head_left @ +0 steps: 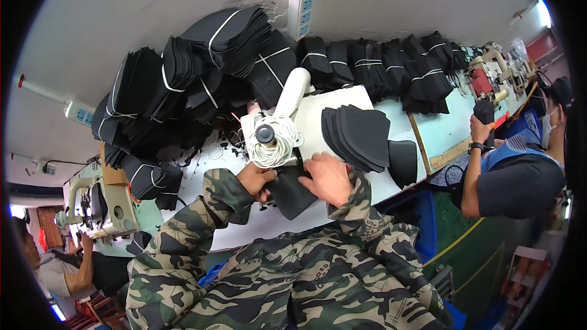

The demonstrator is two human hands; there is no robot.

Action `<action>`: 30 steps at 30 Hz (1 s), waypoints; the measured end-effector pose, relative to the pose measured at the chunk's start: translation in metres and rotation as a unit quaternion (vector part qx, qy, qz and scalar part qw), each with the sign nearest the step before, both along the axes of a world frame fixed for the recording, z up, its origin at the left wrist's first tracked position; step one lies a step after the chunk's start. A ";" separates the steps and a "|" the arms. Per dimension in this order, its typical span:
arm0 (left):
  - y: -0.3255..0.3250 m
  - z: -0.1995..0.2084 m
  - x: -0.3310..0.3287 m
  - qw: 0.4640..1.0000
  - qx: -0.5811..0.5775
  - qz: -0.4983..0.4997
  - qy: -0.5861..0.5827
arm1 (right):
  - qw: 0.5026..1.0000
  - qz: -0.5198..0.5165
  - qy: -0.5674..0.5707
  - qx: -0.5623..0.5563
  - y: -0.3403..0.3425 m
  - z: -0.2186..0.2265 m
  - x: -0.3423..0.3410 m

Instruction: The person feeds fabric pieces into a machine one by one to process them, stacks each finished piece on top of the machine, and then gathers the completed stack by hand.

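Note:
A dark, curved black fabric piece (292, 194) lies under the head of a white sewing machine (295, 90). My left hand (255, 181) is closed on the piece's left edge, fingers curled and thumb on top. On its right side rests my right hand (329, 178), thumb and fingers apart and touching the fabric. A coil of white cord (273, 142) sits on the machine head around a dark round knob (265, 134), just beyond my hands, and the needle area is hidden. To the right lies a fanned stack of black pieces (356, 135).
Tied bundles of black pieces (229, 36) are heaped at the back left, with more bundles (370, 64) along the wall. A power strip (302, 7) hangs above. Co-workers sit right (513, 171) and left (67, 269). A blue bin (426, 223) stands below the table's right edge.

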State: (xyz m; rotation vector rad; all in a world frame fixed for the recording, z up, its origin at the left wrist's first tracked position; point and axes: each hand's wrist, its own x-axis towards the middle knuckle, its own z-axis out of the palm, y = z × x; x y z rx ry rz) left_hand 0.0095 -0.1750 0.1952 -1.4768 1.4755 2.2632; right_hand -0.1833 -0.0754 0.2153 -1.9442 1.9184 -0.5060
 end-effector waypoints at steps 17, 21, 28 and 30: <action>0.003 -0.082 0.118 0.696 -0.507 -0.392 -0.324 | 0.960 -0.204 0.084 -0.170 0.050 0.025 -0.052; 0.010 -0.086 0.130 0.721 -0.438 -0.401 -0.357 | 0.969 -0.113 -0.212 -0.060 0.051 0.013 0.008; 0.001 0.034 0.046 0.900 -0.210 -0.376 0.072 | 0.930 -0.004 -0.350 0.113 0.045 -0.025 0.045; 0.006 0.007 0.053 0.902 -0.277 -0.326 0.059 | 0.861 -0.073 -0.471 0.177 0.035 -0.032 0.054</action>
